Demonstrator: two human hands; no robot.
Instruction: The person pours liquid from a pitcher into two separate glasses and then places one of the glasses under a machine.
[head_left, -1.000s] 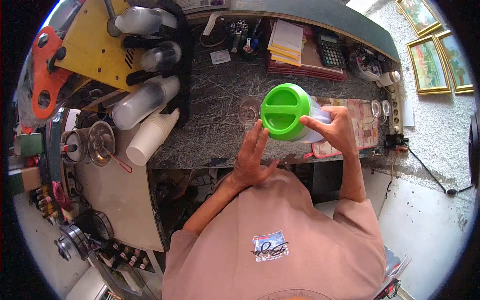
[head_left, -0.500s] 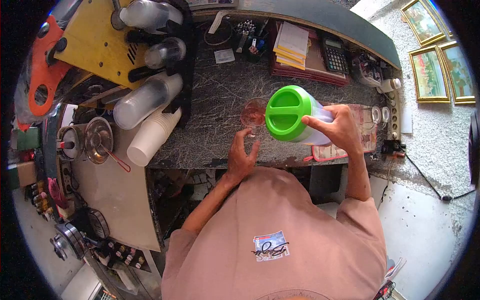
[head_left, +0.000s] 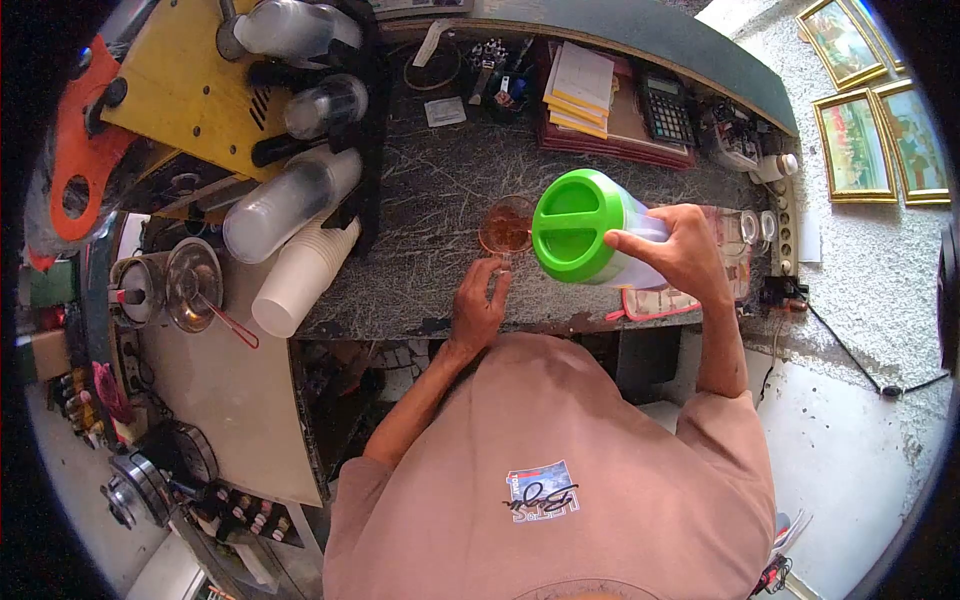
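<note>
My right hand (head_left: 688, 258) is wrapped round a pitcher (head_left: 640, 235) with a translucent body and a bright green lid (head_left: 575, 228). The pitcher is tipped to the left, its lid end beside a clear glass cup (head_left: 507, 228). Reddish-brown liquid shows in the cup, which stands on the dark, scratched counter (head_left: 430, 200). At the cup's near side, the fingers of my left hand (head_left: 478, 308) are closed on what looks like its small clear handle. The pitcher's lid hides the spout and part of the cup's right edge.
Stacked plastic cups (head_left: 290, 205) and white cups (head_left: 305, 280) jut out at the left, beside a yellow machine (head_left: 190, 80). Folders with papers (head_left: 580, 85) and a calculator (head_left: 667, 108) lie at the back. A patterned mat (head_left: 735, 270) is right of the pitcher.
The reddish-brown liquid covers more of the cup. My left fingers have drawn closer together at the cup's near side. The pitcher stays tipped in nearly the same place.
</note>
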